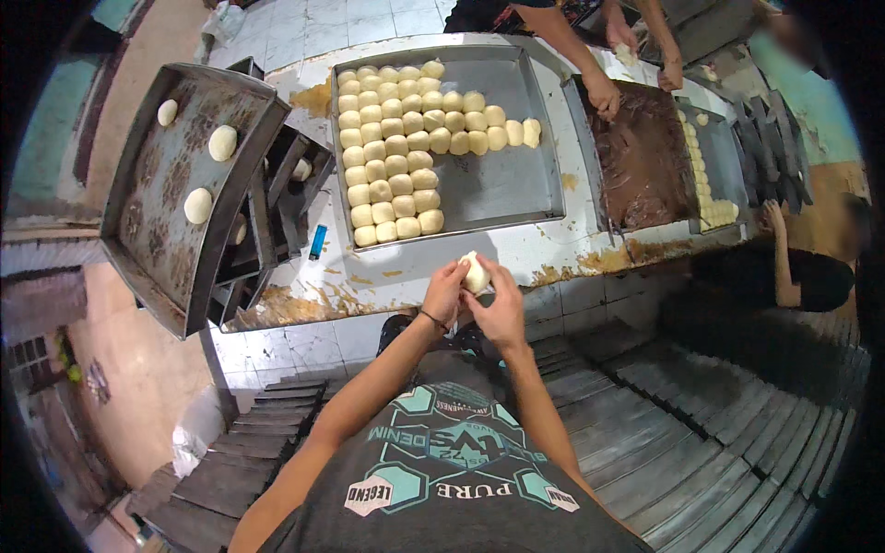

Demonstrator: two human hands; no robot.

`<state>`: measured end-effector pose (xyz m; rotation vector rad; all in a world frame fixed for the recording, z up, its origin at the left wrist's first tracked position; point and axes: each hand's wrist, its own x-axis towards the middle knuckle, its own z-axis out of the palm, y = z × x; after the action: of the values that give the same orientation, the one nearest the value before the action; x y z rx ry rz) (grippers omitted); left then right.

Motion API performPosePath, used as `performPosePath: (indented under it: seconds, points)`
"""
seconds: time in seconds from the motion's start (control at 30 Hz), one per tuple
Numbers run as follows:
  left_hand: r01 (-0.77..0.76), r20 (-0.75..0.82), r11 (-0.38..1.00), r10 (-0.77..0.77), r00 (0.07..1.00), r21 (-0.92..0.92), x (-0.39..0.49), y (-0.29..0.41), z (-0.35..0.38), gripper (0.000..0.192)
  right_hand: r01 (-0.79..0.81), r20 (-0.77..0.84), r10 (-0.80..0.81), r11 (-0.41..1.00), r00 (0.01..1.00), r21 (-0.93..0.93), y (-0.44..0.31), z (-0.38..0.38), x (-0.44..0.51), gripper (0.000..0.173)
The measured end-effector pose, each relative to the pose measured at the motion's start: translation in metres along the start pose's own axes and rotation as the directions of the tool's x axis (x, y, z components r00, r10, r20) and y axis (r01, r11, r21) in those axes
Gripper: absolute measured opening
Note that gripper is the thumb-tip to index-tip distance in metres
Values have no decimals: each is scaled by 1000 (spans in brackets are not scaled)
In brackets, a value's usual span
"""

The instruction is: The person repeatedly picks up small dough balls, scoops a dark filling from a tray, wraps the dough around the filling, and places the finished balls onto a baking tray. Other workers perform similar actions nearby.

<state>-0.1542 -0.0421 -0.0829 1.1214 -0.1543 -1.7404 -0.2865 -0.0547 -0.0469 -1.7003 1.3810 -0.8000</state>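
Between both hands, just beyond the near edge of the white worktable (415, 273), I hold a pale dough piece (476, 274). My left hand (446, 294) grips it from the left, and my right hand (499, 301) closes around its right side. In front of me lies a large metal tray (494, 197) with many dough balls (387, 166) packed in rows against its left side. A narrower row of balls reaches out to the right in that tray.
Stacked trays (187, 180) with a few dough rounds stand at the left, beside a blue lighter (318, 242). A co-worker's hand (601, 95) reaches into a tray of brown filling (643, 166). Another dough tray (722, 155) lies farther right. Dark slatted stacks (684, 428) fill the lower right.
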Motion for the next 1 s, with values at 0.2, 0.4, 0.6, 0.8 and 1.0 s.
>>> performPosePath:
  seconds: [0.2,0.4,0.6,0.8,1.0]
  points:
    - [-208,-164,751,389,907,627,42,18,-25,36,45,-79,-66,970,995,-240,133,-31,19,48]
    - [84,32,-226,467,884,970,113,61,-29,42,141,0,-151,918,988,-370,202,-21,73,41]
    - [361,-62,-417,580,813,834,160,37,-25,46,285,161,-248,918,955,-274,205,-26,81,35]
    - [27,-10,-35,405,914,999,114,109,16,35,331,285,-233,869,930,-368,201,-39,88,26]
    - [-440,139,445,562,815,780,-8,121,18,37,212,-92,-245,938,965,-274,222,-40,82,28]
